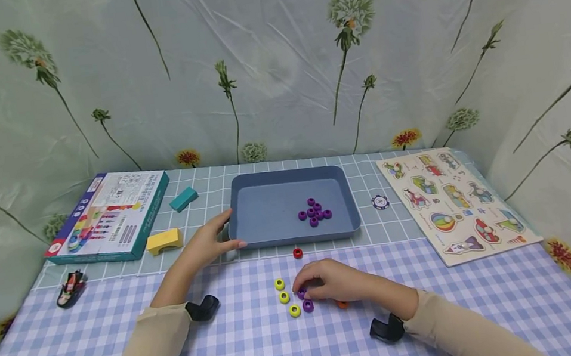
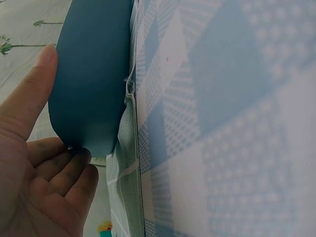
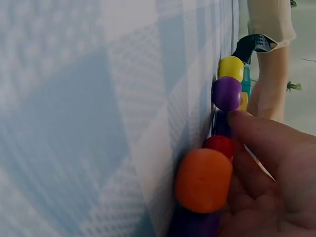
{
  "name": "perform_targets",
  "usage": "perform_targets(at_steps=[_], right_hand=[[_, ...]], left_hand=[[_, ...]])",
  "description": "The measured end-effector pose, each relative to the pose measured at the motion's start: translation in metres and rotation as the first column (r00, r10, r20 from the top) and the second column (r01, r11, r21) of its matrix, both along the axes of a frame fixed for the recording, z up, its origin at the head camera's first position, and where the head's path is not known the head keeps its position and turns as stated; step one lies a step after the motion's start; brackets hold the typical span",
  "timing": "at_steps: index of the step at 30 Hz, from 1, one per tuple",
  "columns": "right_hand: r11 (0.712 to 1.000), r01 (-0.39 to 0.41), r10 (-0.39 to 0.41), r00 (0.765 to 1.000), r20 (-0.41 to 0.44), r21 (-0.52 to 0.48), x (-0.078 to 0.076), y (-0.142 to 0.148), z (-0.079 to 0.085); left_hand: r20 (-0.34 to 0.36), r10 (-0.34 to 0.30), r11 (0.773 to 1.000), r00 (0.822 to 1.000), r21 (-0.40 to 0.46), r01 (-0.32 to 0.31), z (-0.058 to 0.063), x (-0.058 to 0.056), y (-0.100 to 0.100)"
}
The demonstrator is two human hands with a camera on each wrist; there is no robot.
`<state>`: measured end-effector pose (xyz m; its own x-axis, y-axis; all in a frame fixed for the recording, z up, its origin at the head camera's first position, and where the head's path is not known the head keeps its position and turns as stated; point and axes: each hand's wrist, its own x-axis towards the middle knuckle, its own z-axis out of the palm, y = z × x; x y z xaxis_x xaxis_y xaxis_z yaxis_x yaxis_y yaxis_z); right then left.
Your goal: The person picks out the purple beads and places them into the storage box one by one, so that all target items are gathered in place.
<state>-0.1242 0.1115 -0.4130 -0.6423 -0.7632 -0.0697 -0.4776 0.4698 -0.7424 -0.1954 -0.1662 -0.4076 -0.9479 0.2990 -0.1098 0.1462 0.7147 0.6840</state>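
Note:
My left hand (image 1: 206,241) rests at the front left corner of a blue-grey tray (image 1: 294,240), its thumb and fingers spread along two outer walls. In the left wrist view the thumb (image 2: 37,81) touches the tray's wall (image 2: 91,84). My right hand (image 1: 339,279) pinches a purple bead (image 1: 302,294) low over the checked cloth. Another purple bead (image 1: 308,305) lies just in front. Three yellow beads, one of them the nearest yellow bead (image 1: 294,310), lie to its left. An orange bead (image 3: 204,180) is partly hidden under the hand in the head view. A red bead (image 1: 298,253) lies by the tray.
Several purple beads (image 1: 312,212) sit in the tray's right half. At left are a boxed toy (image 1: 112,216), a teal block (image 1: 183,199), a yellow arch block (image 1: 165,241) and a small toy motorcycle (image 1: 70,288). A poker chip (image 1: 380,202) and wooden puzzle board (image 1: 457,203) lie right.

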Motion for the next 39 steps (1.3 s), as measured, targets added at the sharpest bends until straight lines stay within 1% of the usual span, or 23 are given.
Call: perform_targets(at_steps=[2,4,6,8,10,12,14,16,18,20,21,23,25,27,29,32,34,36,39], right_hand=[[1.000,0.015,-0.015,1.000,-0.002,-0.008,0.000,0.000,0.001],[0.998,0.044,-0.043,0.999,0.013,-0.040,-0.002,0.000,0.006],[0.993,0.077,-0.076,0.997,0.014,-0.088,-0.005,0.002,0.013],[0.983,0.114,-0.112,0.994,0.019,-0.143,-0.009,0.002,0.024],[0.966,0.156,-0.153,0.988,0.031,-0.206,-0.016,0.002,0.037],[0.943,0.214,-0.208,0.977,0.050,-0.254,-0.024,0.003,0.049],[0.914,0.279,-0.268,0.960,0.079,-0.294,-0.037,0.004,0.054],[0.884,0.341,-0.327,0.940,0.097,-0.321,-0.053,0.006,0.052],[0.860,0.389,-0.379,0.920,0.098,-0.331,-0.071,0.010,0.043],[0.841,0.434,-0.426,0.899,0.098,-0.322,-0.088,0.012,0.032],[0.838,0.449,-0.444,0.891,0.089,-0.312,-0.096,0.014,0.026],[0.831,0.476,-0.474,0.877,0.082,-0.287,-0.108,0.015,0.017],[0.829,0.494,-0.495,0.866,0.069,-0.262,-0.116,0.015,0.010],[0.829,0.507,-0.512,0.858,0.045,-0.235,-0.121,0.014,0.006],[0.834,0.512,-0.523,0.852,-0.001,-0.204,-0.124,0.012,0.005],[0.849,0.504,-0.521,0.849,-0.089,-0.162,-0.125,0.009,0.005],[0.861,0.492,-0.507,0.851,-0.139,-0.130,-0.126,0.007,0.006],[0.870,0.482,-0.493,0.856,-0.158,-0.104,-0.125,0.006,0.006],[0.875,0.479,-0.485,0.860,-0.157,-0.075,-0.124,0.004,0.007]], left_hand=[[0.000,0.000,1.000,1.000,-0.002,0.000,0.000,0.000,0.000],[0.001,0.000,1.000,1.000,-0.002,0.000,-0.001,0.000,0.000],[0.003,0.000,1.000,1.000,0.001,0.000,-0.001,0.000,0.000],[0.006,0.003,1.000,1.000,0.002,-0.003,-0.001,0.000,0.000],[0.006,0.006,1.000,1.000,0.001,-0.006,-0.001,0.000,0.000],[0.004,0.007,1.000,1.000,-0.003,-0.007,-0.001,-0.001,0.000],[0.001,0.004,1.000,1.000,-0.006,-0.004,-0.001,-0.001,0.000],[-0.003,0.000,1.000,1.000,-0.005,0.000,-0.001,-0.001,0.000],[-0.004,-0.002,1.000,1.000,-0.003,0.002,-0.002,-0.001,0.000],[-0.004,-0.002,1.000,1.000,0.003,0.002,-0.002,-0.001,-0.001],[-0.004,-0.001,1.000,1.000,0.005,0.001,-0.002,-0.001,-0.001],[-0.005,-0.001,1.000,1.000,0.007,0.001,-0.001,-0.001,-0.001],[-0.008,-0.003,1.000,1.000,0.006,0.003,-0.001,-0.001,-0.001],[-0.011,-0.005,1.000,1.000,0.006,0.006,-0.001,-0.001,-0.001],[-0.017,-0.009,1.000,1.000,0.006,0.009,-0.001,-0.001,-0.001],[-0.024,-0.012,1.000,1.000,0.008,0.012,-0.001,-0.001,-0.002],[-0.025,-0.014,1.000,1.000,0.007,0.015,-0.001,-0.001,-0.002],[-0.026,-0.016,1.000,1.000,0.008,0.017,-0.001,-0.001,-0.002],[-0.027,-0.018,1.000,0.999,0.011,0.018,-0.001,-0.001,-0.002]])
